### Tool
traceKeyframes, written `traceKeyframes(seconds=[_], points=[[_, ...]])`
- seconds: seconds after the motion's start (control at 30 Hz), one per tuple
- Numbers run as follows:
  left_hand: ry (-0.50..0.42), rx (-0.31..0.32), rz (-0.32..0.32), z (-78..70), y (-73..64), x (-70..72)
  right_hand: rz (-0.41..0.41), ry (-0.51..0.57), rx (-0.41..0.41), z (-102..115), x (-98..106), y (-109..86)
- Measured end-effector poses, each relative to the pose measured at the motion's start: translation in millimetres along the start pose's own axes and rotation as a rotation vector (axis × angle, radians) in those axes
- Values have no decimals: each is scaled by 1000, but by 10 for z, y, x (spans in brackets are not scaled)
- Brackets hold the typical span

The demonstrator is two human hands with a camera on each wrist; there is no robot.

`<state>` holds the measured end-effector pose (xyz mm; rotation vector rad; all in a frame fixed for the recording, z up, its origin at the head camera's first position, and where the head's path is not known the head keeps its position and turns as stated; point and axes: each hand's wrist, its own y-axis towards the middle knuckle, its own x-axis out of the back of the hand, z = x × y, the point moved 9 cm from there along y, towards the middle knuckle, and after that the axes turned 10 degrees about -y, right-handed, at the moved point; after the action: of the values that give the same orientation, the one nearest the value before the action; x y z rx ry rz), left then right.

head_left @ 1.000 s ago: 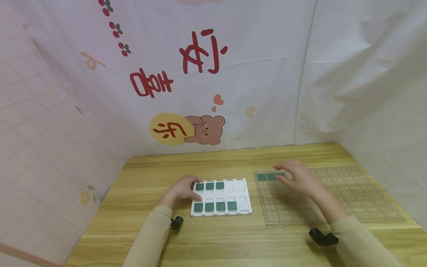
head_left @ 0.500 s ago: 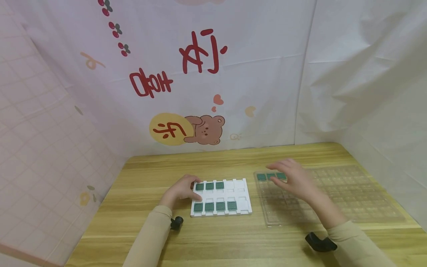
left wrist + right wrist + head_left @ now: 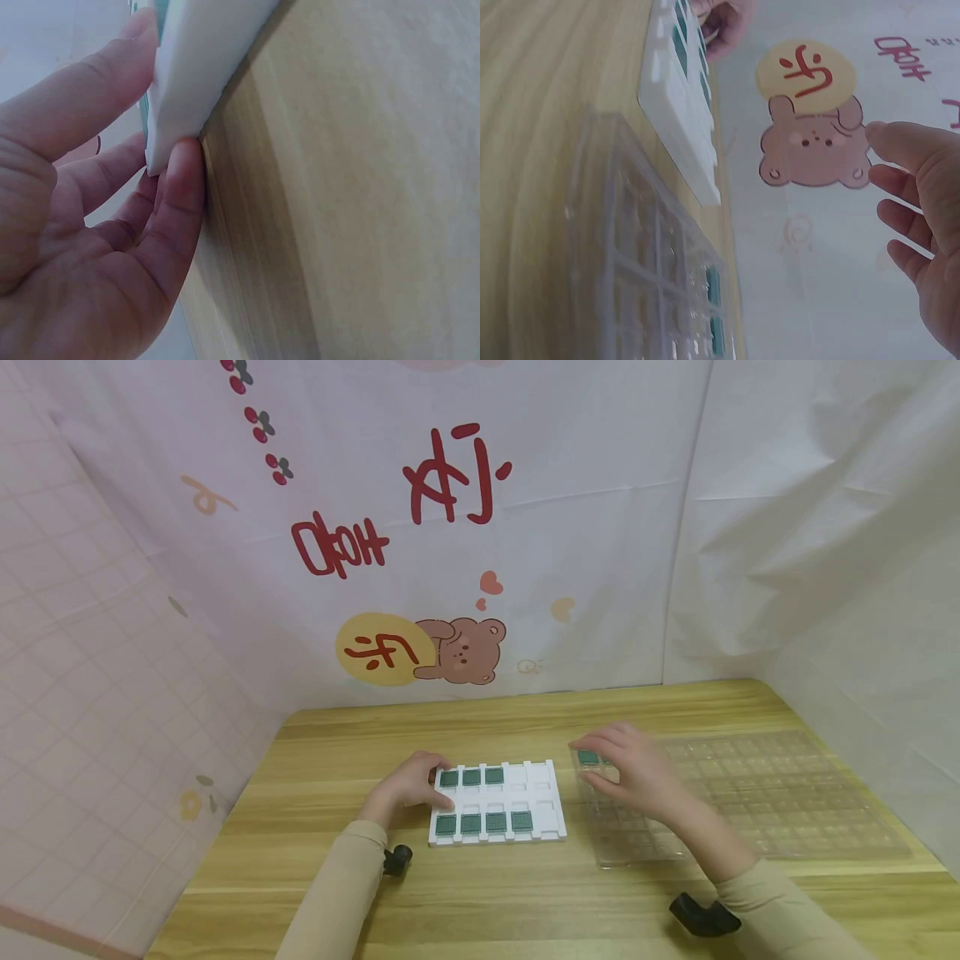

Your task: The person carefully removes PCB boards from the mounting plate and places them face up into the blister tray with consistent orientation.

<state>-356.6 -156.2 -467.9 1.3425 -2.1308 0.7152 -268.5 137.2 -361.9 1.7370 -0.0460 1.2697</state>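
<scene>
Head view: on the table, my left hand grips the left end of the white tray, its long axis running left to right. My right hand, over the far-left corner of the clear tray, partly hides the green chips there; a printed cloth hangs behind.

Left wrist view: my thumb and fingers clamp the white tray.

Right wrist view: my thumb and fingers stand apart.
</scene>
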Motion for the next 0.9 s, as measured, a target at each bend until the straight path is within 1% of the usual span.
traceKeyframes(seconds=[0.2, 0.3, 0.6, 0.8, 0.9], points=[[-3, -9, 3, -11, -10, 4, 19, 36, 11, 145, -101, 34], [-11, -11, 6, -15, -14, 5, 42, 67, 4, 205, -173, 37], [0, -12, 0, -14, 1, 10, 108, 90, 1, 359, -357, 51], [8, -11, -5, -18, 1, 14, 189, 113, -10, 432, -511, 55], [11, -13, -5, -24, -4, 12, 221, 111, 4, 470, -579, 49]])
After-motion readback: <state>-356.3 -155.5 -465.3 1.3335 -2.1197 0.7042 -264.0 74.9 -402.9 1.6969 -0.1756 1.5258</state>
